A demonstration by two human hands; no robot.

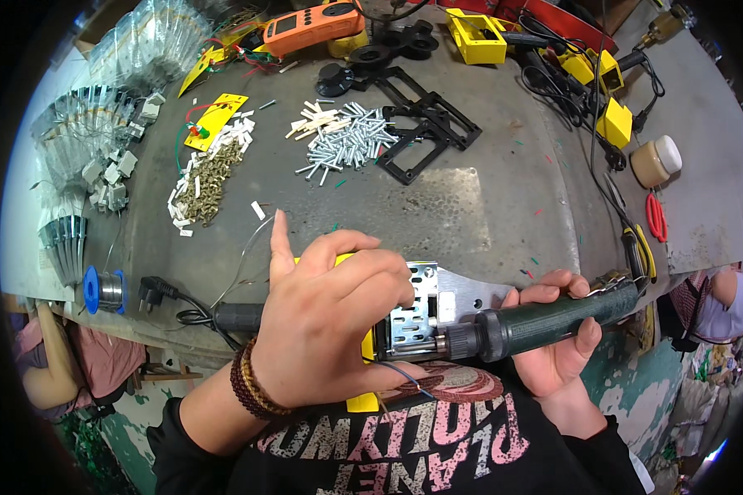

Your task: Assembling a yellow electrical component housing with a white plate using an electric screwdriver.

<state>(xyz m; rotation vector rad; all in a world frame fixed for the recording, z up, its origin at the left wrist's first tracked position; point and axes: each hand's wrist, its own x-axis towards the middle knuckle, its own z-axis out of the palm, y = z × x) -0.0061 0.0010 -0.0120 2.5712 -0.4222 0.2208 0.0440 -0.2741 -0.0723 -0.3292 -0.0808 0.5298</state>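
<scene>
My left hand (334,309) is wrapped over a yellow housing (363,402) and the perforated metal plate (411,309) fitted to it, one finger stretched upward. Most of the housing is hidden under that hand. A thin dark wire (396,369) runs past the thumb. In my right hand (563,342) lies a dark green electric screwdriver (553,322), held level with its black collar pointing left. Its metal bit (440,345) reaches the plate's lower right edge; whether it sits on a screw I cannot tell. Behind the collar shows a flat grey metal piece (470,297).
Silver screws (351,140), brass-coloured screws (202,188) and black frames (429,124) lie farther back. An orange multimeter (309,29) stands at the back. Left are a solder spool (104,290) and a black plug (153,293); right, a jar (655,161) and pliers (640,252).
</scene>
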